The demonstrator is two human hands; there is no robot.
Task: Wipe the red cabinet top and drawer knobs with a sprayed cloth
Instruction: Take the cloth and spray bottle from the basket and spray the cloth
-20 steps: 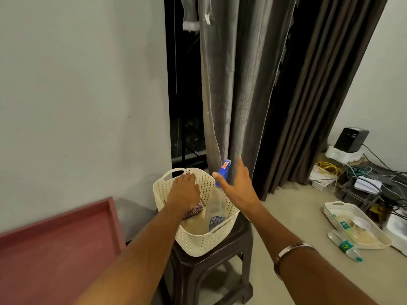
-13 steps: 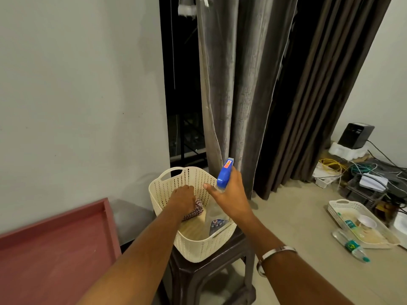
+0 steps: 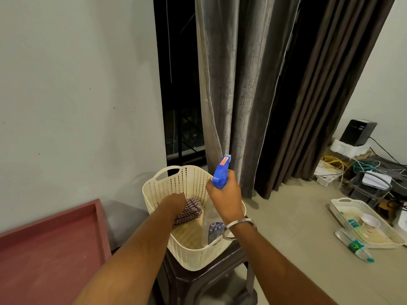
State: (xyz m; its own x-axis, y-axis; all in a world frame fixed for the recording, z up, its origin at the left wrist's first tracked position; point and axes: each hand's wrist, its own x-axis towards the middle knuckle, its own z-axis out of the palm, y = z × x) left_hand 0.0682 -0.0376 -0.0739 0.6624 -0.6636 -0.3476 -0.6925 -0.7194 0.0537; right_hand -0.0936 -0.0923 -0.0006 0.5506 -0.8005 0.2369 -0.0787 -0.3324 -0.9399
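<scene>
One cream perforated plastic basket [image 3: 189, 249] on one dark plastic stool [image 3: 220, 280], one checked cloth [image 3: 190, 209], one clear blue-headed spray bottle [image 3: 214, 219], one red-topped cabinet [image 3: 48, 256], two hands.

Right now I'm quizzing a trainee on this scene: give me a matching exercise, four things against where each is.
Things:
1. spray bottle
2. cloth
3. basket
4. cabinet top

Places:
A. on the dark stool
B. lower left, beside the wall
C. held by the right hand
D. under the left hand, inside the basket

Pairs: 1-C, 2-D, 3-A, 4-B
</scene>
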